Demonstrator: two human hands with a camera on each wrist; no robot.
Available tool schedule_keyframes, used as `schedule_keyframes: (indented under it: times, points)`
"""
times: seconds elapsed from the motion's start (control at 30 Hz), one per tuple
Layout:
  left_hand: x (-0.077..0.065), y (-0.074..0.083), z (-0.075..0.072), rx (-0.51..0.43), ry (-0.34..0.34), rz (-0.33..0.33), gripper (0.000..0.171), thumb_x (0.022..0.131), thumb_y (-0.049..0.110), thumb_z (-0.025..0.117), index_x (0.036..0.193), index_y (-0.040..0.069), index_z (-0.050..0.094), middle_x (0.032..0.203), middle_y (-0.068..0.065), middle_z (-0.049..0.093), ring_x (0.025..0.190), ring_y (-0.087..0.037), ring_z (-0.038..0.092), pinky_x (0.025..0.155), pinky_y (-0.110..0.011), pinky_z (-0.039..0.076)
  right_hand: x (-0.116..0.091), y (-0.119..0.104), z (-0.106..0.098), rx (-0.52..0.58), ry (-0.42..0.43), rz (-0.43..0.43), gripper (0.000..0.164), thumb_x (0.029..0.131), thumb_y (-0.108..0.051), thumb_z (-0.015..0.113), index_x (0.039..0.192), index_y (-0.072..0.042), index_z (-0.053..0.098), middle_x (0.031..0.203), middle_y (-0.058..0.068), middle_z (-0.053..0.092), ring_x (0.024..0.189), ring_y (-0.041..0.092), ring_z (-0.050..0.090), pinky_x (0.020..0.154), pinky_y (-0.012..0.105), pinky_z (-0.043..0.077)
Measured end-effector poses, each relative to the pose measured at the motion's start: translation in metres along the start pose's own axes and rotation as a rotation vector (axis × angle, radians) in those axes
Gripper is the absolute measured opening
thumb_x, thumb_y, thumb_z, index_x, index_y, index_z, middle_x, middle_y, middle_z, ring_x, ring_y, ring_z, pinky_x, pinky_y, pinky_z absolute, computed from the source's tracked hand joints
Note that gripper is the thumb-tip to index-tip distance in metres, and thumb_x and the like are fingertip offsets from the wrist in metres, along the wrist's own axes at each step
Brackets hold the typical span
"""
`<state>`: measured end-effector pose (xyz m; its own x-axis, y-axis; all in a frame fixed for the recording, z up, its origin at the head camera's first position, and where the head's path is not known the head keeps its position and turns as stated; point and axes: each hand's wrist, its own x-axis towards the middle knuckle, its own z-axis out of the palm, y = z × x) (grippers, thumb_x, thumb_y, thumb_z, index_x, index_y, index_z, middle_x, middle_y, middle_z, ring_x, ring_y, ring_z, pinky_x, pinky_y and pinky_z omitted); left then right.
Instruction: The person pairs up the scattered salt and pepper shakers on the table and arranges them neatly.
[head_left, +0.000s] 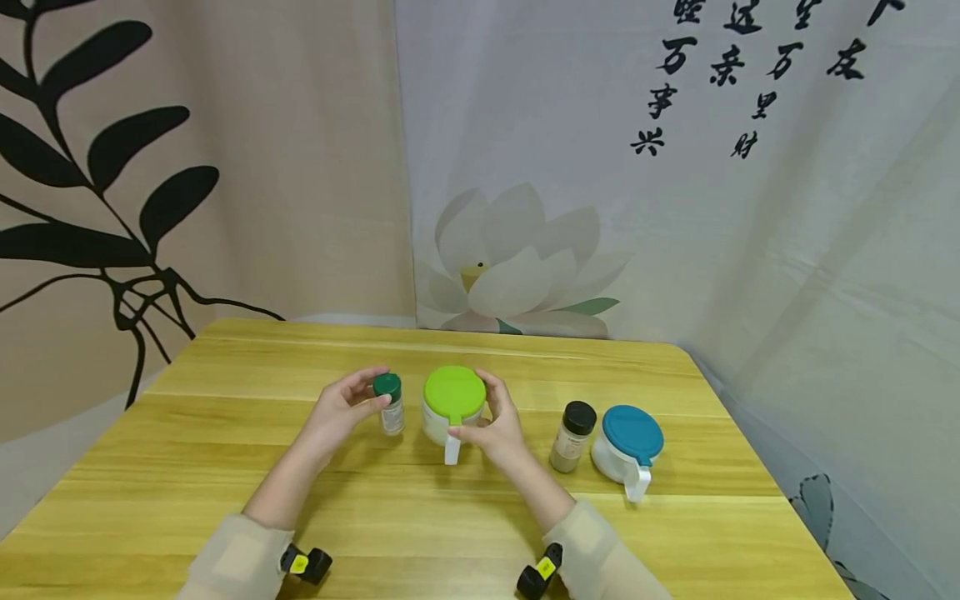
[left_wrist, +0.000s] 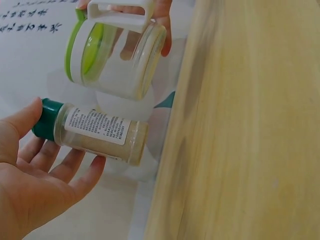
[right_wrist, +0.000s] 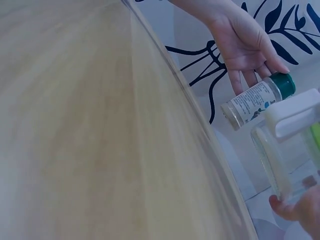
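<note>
My left hand (head_left: pixel 337 417) pinches a small clear spice bottle (head_left: pixel 392 418) by its dark green cap, thumb on one side and fingers on the other. In the left wrist view the spice bottle (left_wrist: pixel 97 127) shows a white printed label and pale powder inside. To its right, my right hand (head_left: pixel 504 427) grips a clear seasoning jar (head_left: pixel 454 392) with a bright green lid and a white handle. Fingers wrap the far side of the jar and the thumb lies by the handle. Little content shows through the jar's wall (left_wrist: pixel 120 70).
On the right of the wooden table (head_left: pixel 375 517) stands a black-capped spice bottle (head_left: pixel 572 437). Close beside it is a second seasoning jar (head_left: pixel 632 446) with a blue lid, its white handle toward me. A printed cloth curtain (head_left: pixel 525 108) hangs behind the table's far edge.
</note>
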<state>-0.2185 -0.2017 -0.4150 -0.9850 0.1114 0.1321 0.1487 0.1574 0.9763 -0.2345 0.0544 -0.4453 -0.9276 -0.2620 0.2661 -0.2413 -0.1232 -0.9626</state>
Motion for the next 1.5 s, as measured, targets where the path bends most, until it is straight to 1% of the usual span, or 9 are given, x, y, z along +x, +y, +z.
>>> schedule_keyframes:
  times: [0.13, 0.23, 0.4, 0.73, 0.97, 1.13, 1.23, 1.37, 1.5]
  points:
    - [-0.001, -0.001, 0.0, -0.002, -0.003, -0.003, 0.052, 0.089, 0.024, 0.07, 0.136, 0.007, 0.051, 0.129, -0.013, 0.057, 0.118, -0.031, 0.049, 0.101, -0.051, 0.037, -0.003, 0.0, -0.001, 0.012, -0.016, -0.001, 0.086, 0.071, 0.007, 0.077, 0.144, -0.006, 0.033, 0.146, 0.011, 0.039, 0.138, 0.026, 0.027, 0.104, 0.054, 0.032]
    - [-0.001, -0.003, 0.0, -0.001, -0.016, -0.005, 0.055, 0.089, 0.025, 0.07, 0.136, 0.006, 0.05, 0.128, -0.013, 0.057, 0.118, -0.03, 0.049, 0.1, -0.051, 0.037, -0.005, -0.001, -0.002, 0.023, -0.023, -0.006, 0.085, 0.071, 0.008, 0.076, 0.143, -0.005, 0.033, 0.146, 0.012, 0.039, 0.137, 0.026, 0.028, 0.103, 0.051, 0.034]
    - [-0.001, -0.004, 0.0, 0.004, -0.042, -0.003, 0.056, 0.089, 0.026, 0.07, 0.137, 0.005, 0.049, 0.128, -0.012, 0.058, 0.117, -0.03, 0.049, 0.099, -0.051, 0.038, -0.008, 0.0, -0.003, 0.024, -0.018, -0.002, 0.086, 0.07, 0.009, 0.076, 0.143, -0.004, 0.033, 0.146, 0.012, 0.039, 0.136, 0.026, 0.03, 0.101, 0.046, 0.039]
    - [-0.002, -0.003, -0.001, 0.039, -0.079, 0.002, 0.054, 0.088, 0.027, 0.071, 0.135, 0.007, 0.052, 0.125, -0.011, 0.06, 0.115, -0.031, 0.051, 0.099, -0.053, 0.037, -0.013, 0.001, -0.005, 0.028, 0.0, 0.015, 0.087, 0.069, 0.009, 0.077, 0.143, -0.004, 0.033, 0.146, 0.013, 0.039, 0.137, 0.027, 0.028, 0.099, 0.046, 0.04]
    - [-0.004, -0.002, -0.002, 0.055, -0.113, -0.003, 0.052, 0.089, 0.023, 0.07, 0.134, 0.005, 0.051, 0.123, -0.014, 0.059, 0.119, -0.033, 0.048, 0.101, -0.057, 0.034, -0.016, 0.002, -0.006, 0.027, -0.012, 0.022, 0.089, 0.069, 0.009, 0.077, 0.144, -0.002, 0.03, 0.149, 0.012, 0.035, 0.138, 0.026, 0.025, 0.101, 0.046, 0.039]
    - [-0.005, -0.001, -0.001, 0.039, -0.126, 0.0, 0.051, 0.089, 0.02, 0.07, 0.134, 0.003, 0.051, 0.123, -0.015, 0.058, 0.119, -0.033, 0.048, 0.101, -0.056, 0.034, -0.016, 0.006, -0.007, 0.015, -0.021, 0.014, 0.09, 0.069, 0.009, 0.078, 0.144, -0.001, 0.03, 0.148, 0.011, 0.036, 0.137, 0.025, 0.028, 0.097, 0.041, 0.042]
    - [-0.005, -0.001, -0.001, 0.033, -0.134, 0.0, 0.05, 0.089, 0.018, 0.07, 0.133, 0.002, 0.052, 0.123, -0.015, 0.058, 0.118, -0.033, 0.048, 0.101, -0.055, 0.034, -0.017, 0.007, -0.007, 0.008, -0.027, 0.02, 0.09, 0.069, 0.009, 0.078, 0.145, -0.004, 0.031, 0.148, 0.01, 0.037, 0.135, 0.024, 0.03, 0.095, 0.039, 0.044]
    - [-0.004, -0.002, -0.001, 0.033, -0.145, -0.002, 0.051, 0.089, 0.018, 0.07, 0.133, 0.002, 0.051, 0.124, -0.015, 0.058, 0.118, -0.033, 0.048, 0.101, -0.056, 0.034, -0.018, 0.009, -0.008, -0.001, -0.034, 0.031, 0.089, 0.071, 0.007, 0.079, 0.145, -0.008, 0.031, 0.148, 0.008, 0.037, 0.136, 0.023, 0.029, 0.097, 0.039, 0.042]
    - [-0.005, -0.003, -0.002, 0.044, -0.155, -0.009, 0.052, 0.088, 0.019, 0.071, 0.133, 0.002, 0.051, 0.124, -0.015, 0.057, 0.119, -0.034, 0.047, 0.101, -0.057, 0.034, -0.019, 0.01, -0.008, -0.012, -0.039, 0.03, 0.09, 0.072, 0.006, 0.079, 0.146, -0.005, 0.029, 0.149, 0.008, 0.036, 0.137, 0.023, 0.027, 0.1, 0.044, 0.039]
